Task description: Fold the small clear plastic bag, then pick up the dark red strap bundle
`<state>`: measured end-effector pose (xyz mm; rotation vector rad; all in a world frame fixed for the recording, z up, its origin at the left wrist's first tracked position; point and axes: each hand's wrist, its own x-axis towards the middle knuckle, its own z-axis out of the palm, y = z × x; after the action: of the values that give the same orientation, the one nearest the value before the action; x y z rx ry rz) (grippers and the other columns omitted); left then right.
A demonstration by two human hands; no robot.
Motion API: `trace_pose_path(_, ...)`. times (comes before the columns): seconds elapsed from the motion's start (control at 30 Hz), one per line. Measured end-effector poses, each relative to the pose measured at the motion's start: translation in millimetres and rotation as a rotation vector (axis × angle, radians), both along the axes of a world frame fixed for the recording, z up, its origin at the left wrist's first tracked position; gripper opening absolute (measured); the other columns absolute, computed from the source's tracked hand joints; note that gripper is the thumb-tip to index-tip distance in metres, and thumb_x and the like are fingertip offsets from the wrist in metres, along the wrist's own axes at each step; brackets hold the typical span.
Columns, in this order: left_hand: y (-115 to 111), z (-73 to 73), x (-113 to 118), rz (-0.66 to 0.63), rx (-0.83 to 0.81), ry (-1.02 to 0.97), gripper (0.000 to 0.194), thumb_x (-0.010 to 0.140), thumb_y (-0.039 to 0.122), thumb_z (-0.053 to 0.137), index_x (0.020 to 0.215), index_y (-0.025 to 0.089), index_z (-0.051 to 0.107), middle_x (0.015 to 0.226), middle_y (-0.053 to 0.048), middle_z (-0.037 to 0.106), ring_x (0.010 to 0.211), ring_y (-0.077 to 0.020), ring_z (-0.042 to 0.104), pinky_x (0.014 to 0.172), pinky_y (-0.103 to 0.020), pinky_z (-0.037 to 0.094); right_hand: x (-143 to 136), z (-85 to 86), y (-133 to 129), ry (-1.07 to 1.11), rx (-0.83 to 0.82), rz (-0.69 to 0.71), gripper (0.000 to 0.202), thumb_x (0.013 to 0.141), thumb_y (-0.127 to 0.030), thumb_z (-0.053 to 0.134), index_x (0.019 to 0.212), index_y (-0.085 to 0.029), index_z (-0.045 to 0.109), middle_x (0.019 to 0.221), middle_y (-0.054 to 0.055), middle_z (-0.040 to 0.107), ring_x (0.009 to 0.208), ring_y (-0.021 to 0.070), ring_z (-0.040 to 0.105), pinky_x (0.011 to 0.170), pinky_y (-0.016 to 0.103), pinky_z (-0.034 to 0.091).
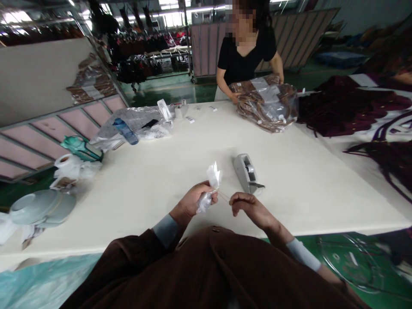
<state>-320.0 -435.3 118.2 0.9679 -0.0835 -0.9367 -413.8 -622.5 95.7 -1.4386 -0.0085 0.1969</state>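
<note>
My left hand grips a small twisted bundle of clear plastic, its crumpled top sticking up above my fingers. My right hand pinches a thin rubber band stretched from the bundle's neck. Both hands hover over the near part of the white table. A grey tape dispenser stands just beyond my right hand.
A person in a black top across the table handles a clear bag of brown straps. A blue bottle, plastic sheets and labels lie at far left. A teal bottle, tape roll and pale bowl sit at the left edge. Dark garments lie right.
</note>
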Motion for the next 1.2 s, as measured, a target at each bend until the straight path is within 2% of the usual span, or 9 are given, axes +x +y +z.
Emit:
trace_pose_path(0.1, -10.7, -1.3, -2.7, 0.11, -0.022, 0.034, 0.03, 0.061, 0.024, 0.078, 0.076, 0.013, 0.054, 0.067, 0.002, 0.048, 0.056, -0.0055, 0.043, 0.054, -0.018, 0.036, 1.2, 2.1, -0.3, -0.044, 0.362, 0.012, 0.007, 0.067, -0.027, 0.059, 0.063, -0.021, 0.06, 0.053, -0.002, 0.053, 0.062, 0.0163, 0.057, 0.09, 0.042, 0.042)
trace_pose_path(0.2, -22.3, -2.2, -8.4, 0.207, -0.016, -0.037, 0.033, 0.06, 0.027, 0.08, 0.077, 0.014, 0.054, 0.065, 0.003, 0.048, 0.056, -0.0066, 0.044, 0.054, -0.02, 0.035, 6.0, 1.8, 7.5, -0.077, 0.569, -0.246, 0.007, 0.066, -0.027, 0.062, 0.073, -0.026, 0.063, 0.075, -0.002, 0.064, 0.062, 0.0119, 0.054, 0.082, 0.037, 0.047)
trace_pose_path(0.33, -25.3, 2.6, -14.2, 0.197, 0.086, -0.414, 0.023, 0.074, 0.034, 0.069, 0.082, 0.016, 0.058, 0.07, 0.0, 0.054, 0.062, -0.011, 0.049, 0.062, -0.024, 0.039, 13.7, 1.9, 19.2, 0.011, 0.586, -0.35, 0.039, 0.072, -0.028, 0.064, 0.109, -0.04, 0.06, 0.137, -0.002, 0.046, 0.052, 0.0033, 0.042, 0.049, 0.02, 0.044)
trace_pose_path(0.43, -17.9, 6.1, -11.6, 0.166, 0.217, -0.827, 0.015, 0.08, 0.032, 0.061, 0.083, 0.017, 0.064, 0.087, -0.005, 0.055, 0.08, -0.0161, 0.052, 0.073, -0.027, 0.041, 15.5, 4.2, 17.8, -0.027, 0.501, -0.253, 0.052, 0.071, -0.03, 0.068, 0.12, -0.041, 0.054, 0.147, 0.001, 0.031, 0.055, 0.0024, 0.048, 0.041, 0.016, 0.04)
trace_pose_path(0.57, -8.6, 5.7, -4.1, 0.05, 0.395, -1.188, 0.014, 0.084, 0.021, 0.052, 0.086, 0.018, 0.066, 0.086, -0.006, 0.053, 0.084, -0.0178, 0.053, 0.077, -0.028, 0.041, 14.2, 7.6, 8.5, -0.082, 0.28, -0.053, 0.066, 0.068, -0.029, 0.074, 0.127, -0.04, 0.048, 0.135, 0.005, 0.047, 0.06, 0.0065, 0.057, 0.051, 0.022, 0.05)
trace_pose_path(0.73, -6.3, 0.8, -7.8, -0.101, 0.749, -1.367, 0.011, 0.078, 0.012, 0.055, 0.075, 0.02, 0.064, 0.084, -0.005, 0.054, 0.073, -0.0185, 0.054, 0.066, -0.028, 0.039, 18.0, 5.9, 17.3, -0.011, -0.027, 0.103, 0.078, 0.071, -0.03, 0.072, 0.139, -0.028, 0.034, 0.068, -0.004, 0.061, 0.061, 0.0111, 0.057, 0.055, 0.025, 0.053)
trace_pose_path(0.87, -8.7, -12.2, -9.0, -0.122, 0.845, -1.286, 0.012, 0.066, 0.008, 0.065, 0.064, 0.018, 0.058, 0.077, -0.004, 0.053, 0.062, -0.0156, 0.051, 0.06, -0.028, 0.036, 23.2, -0.8, 31.4, -0.082, -0.391, 0.056, 0.069, 0.072, -0.032, 0.069, 0.134, -0.023, 0.041, 0.086, 0.003, 0.065, 0.054, 0.0102, 0.055, 0.054, 0.028, 0.053)
trace_pose_path(1.0, -9.1, -24.2, -3.5, 0.078, 0.69, -0.856, 0.016, 0.069, 0.019, 0.067, 0.072, 0.019, 0.051, 0.063, 0.003, 0.052, 0.057, -0.0126, 0.05, 0.054, -0.023, 0.034, 13.9, 2.9, 35.7, -0.368, -0.724, -0.069, 0.048, 0.075, -0.03, 0.066, 0.121, -0.027, 0.051, 0.125, 0.009, 0.054, 0.059, 0.0107, 0.057, 0.065, 0.032, 0.054)
trace_pose_path(1.2, -6.4, -24.6, -2.5, 0.134, 0.312, -0.316, 0.032, 0.06, 0.033, 0.074, 0.07, 0.017, 0.048, 0.061, 0.002, 0.057, 0.054, -0.0119, 0.054, 0.052, -0.023, 0.038, 1.8, 18.2, 20.5, -0.556, -0.678, -0.449, 0.035, 0.08, -0.033, 0.063, 0.112, -0.024, 0.053, 0.115, 0.012, 0.052, 0.066, 0.0129, 0.059, 0.053, 0.029, 0.051)
